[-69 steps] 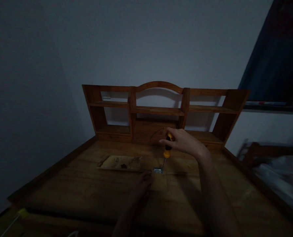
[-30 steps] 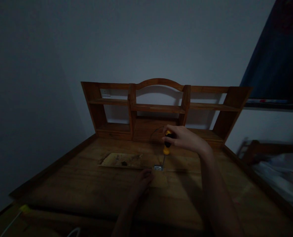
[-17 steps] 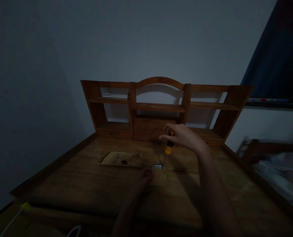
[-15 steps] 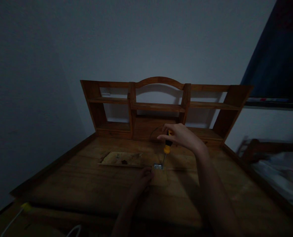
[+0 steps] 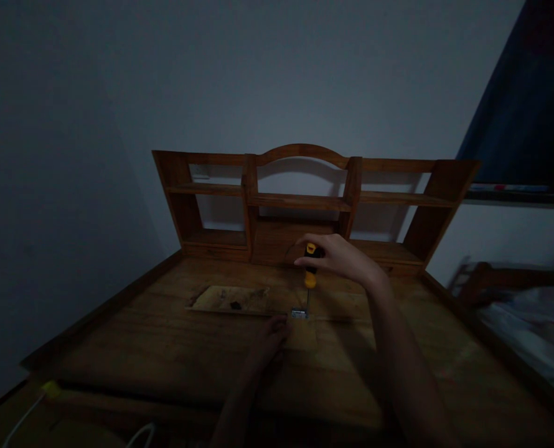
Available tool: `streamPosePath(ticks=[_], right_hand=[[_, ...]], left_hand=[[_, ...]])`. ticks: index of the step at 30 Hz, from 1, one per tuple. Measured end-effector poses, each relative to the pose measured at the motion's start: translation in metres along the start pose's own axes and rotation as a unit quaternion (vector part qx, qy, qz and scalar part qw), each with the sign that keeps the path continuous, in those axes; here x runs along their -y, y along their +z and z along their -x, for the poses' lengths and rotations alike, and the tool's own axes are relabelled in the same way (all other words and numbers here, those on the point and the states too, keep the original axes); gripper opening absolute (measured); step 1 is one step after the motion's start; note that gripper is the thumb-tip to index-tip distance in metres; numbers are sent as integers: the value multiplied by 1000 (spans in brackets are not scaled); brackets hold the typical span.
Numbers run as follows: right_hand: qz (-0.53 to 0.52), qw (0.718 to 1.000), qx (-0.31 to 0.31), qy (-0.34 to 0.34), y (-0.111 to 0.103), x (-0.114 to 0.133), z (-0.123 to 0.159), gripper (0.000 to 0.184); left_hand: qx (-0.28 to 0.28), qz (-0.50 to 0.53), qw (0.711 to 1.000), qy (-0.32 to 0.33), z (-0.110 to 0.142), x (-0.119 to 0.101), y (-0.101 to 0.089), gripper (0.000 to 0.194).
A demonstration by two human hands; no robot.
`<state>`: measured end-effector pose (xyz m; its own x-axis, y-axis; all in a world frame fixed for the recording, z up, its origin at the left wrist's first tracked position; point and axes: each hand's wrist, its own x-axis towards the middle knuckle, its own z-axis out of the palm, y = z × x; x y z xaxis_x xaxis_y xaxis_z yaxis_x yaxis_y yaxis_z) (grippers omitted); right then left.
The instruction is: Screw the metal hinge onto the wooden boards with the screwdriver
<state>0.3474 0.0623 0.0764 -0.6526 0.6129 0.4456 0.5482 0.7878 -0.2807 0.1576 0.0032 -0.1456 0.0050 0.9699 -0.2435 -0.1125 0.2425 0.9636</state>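
My right hand (image 5: 335, 255) grips a yellow and black screwdriver (image 5: 310, 274) by the upper handle, thumb and fingers loosely around it. The screwdriver stands nearly upright, and its shaft tip meets the right end of a small silver metal hinge (image 5: 299, 313). That hinge lies at the far edge of a small pale wooden board (image 5: 304, 336). Low on the left, my left hand (image 5: 272, 333) has its curled fingers at the board's left edge, close to the hinge. Its fingertips are dark and partly hidden. A longer, rough-faced wood strip (image 5: 230, 298) lies behind my left hand.
Everything rests on a wooden desk top (image 5: 165, 348) with raised side edges. A wooden shelf unit (image 5: 300, 200) stands along its back against the wall. White cable (image 5: 141, 434) and a yellow piece (image 5: 50, 389) show at the front left. Dim light covers the scene.
The screwdriver has gone from leaning right to nearly upright, its handle shifting left as my right fingers re-grip it. My left hand stays by the hinge. The view has tilted slightly downward.
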Motion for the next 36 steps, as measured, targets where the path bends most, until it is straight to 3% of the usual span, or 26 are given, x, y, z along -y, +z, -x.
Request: streamPosePath(ticks=[8,12,15,19,24,31,34,36], right_hand=[[-46,995,87,-31,-14,-2,9,43],[9,1000,29,7,-3,0,6,34],[63,997,-8,46,5,1,5,52],[57,998,8,27,4,3,5,56],[73,996,-6,43,1,5,5,35],[52,998,11,24,3,1,3,40],[44,998,9,40,4,3,2,34],[47,997,-3,57,4,5,2,41]], left_hand=[[-2,25,1000,4,-6,8,0,39],[3,19,1000,5,-6,7,0,36],[-5,16,1000,2,-2,3,0,34],[-8,21,1000,3,2,1,2,33],[-5,10,1000,-14,-3,8,0,37],[-6,4,1000,-25,1,0,1,40],[-13,0,999,-34,4,-4,3,39],[-19,-2,999,-30,3,-4,3,39]])
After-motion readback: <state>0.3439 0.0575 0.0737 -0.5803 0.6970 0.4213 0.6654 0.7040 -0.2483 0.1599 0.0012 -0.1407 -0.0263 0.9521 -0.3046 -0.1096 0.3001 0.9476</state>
